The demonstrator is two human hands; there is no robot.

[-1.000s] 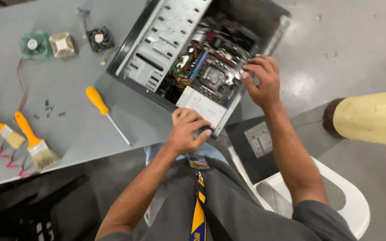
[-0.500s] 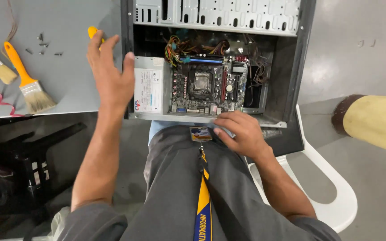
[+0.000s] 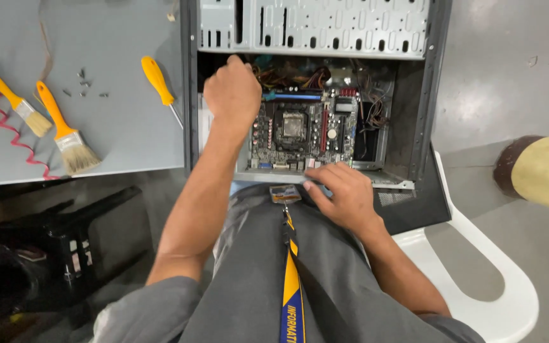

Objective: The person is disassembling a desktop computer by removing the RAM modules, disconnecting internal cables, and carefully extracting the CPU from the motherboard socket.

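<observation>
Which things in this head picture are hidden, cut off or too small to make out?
- Left hand fingers: curled into the computer case; any held thing is hidden.
- Power supply: covered by the left hand and forearm.
- Screws on the table: too small to type.
- Case top: cut by the frame's upper edge.

left hand (image 3: 232, 94) moved from the bench edge into the open computer case (image 3: 312, 95), fist beside the motherboard (image 3: 303, 130), right hand (image 3: 341, 194) shifted slightly along the case's near edge

A single head-worn camera looks steeply down from close above the seated person's lap. It faces the open computer case (image 3: 312, 95) at 12 o'clock, with the grey worktop (image 3: 122, 133) toward 10 o'clock and the floor (image 3: 509, 76) at 2 o'clock.
</observation>
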